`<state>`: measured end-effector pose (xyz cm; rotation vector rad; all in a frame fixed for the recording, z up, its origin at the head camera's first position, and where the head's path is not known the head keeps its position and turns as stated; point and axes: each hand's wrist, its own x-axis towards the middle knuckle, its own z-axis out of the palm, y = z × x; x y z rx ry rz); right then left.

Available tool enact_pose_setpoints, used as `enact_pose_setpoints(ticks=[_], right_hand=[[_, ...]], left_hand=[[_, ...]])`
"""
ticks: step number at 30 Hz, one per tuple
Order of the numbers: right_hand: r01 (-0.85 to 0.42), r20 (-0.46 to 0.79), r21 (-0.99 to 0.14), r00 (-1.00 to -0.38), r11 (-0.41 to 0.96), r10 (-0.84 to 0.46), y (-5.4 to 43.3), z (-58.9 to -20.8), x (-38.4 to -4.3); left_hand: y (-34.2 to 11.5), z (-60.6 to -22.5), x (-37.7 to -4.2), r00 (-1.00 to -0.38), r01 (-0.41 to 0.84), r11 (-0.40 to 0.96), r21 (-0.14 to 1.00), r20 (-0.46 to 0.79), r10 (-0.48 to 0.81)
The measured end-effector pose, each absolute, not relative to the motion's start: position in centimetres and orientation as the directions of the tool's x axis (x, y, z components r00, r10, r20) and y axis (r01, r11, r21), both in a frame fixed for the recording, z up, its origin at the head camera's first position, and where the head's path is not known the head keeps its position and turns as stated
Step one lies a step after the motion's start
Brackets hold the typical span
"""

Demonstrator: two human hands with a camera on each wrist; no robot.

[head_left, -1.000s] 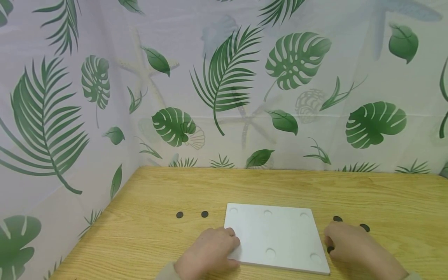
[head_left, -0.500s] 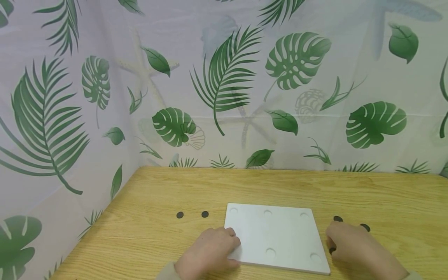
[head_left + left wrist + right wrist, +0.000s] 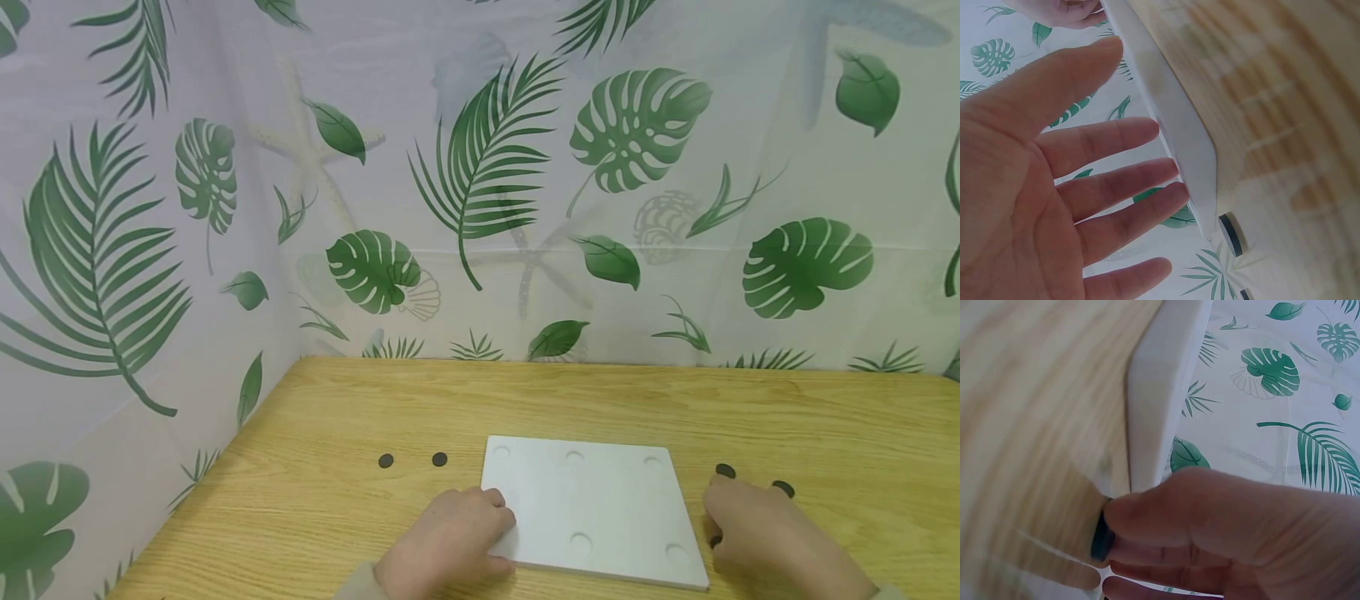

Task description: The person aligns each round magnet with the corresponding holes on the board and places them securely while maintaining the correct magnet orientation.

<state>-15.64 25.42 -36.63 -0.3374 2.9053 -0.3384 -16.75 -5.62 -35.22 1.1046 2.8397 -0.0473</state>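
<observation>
A white rectangular board [image 3: 592, 508] with several shallow round recesses lies on the wooden table. My left hand [image 3: 453, 533] rests at its near-left corner, covering part of it. In the left wrist view the fingers [image 3: 1122, 131] are spread fairly straight, their tips against the board. Beside the board's right edge, my right hand [image 3: 772, 525] pinches a small black disc [image 3: 1102, 540] between thumb and fingers, low over the table. Two more black discs lie just beyond that hand: one disc [image 3: 725, 471] at its knuckles, another disc [image 3: 783, 488] farther right.
Left of the board, two black discs [image 3: 439, 459] lie side by side on the wooden table [image 3: 315, 517]. A white cloth [image 3: 675, 275] printed with green leaves hangs behind the table and along its left side.
My right hand has shifted slightly right, away from the board's edge, with the black disc. The left hand and the board have stayed in place.
</observation>
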Motion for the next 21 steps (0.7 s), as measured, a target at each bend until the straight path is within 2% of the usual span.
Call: enact_pose_setpoints(ticks=[9, 21], right_hand=[[-0.272, -0.122, -0.163, -0.948, 0.948, -0.293, 25.44, -36.64, -15.58], [-0.276, -0.109, -0.123, -0.951, 0.953, -0.29, 25.22, -36.24, -15.64]], left_hand=[[-5.67, -35.2, -16.69, -0.729, 0.682, 0.731, -0.008, -0.082, 0.68], [-5.63, -35.05, -16.69, -0.733, 0.675, 0.737, 0.007, -0.099, 0.673]])
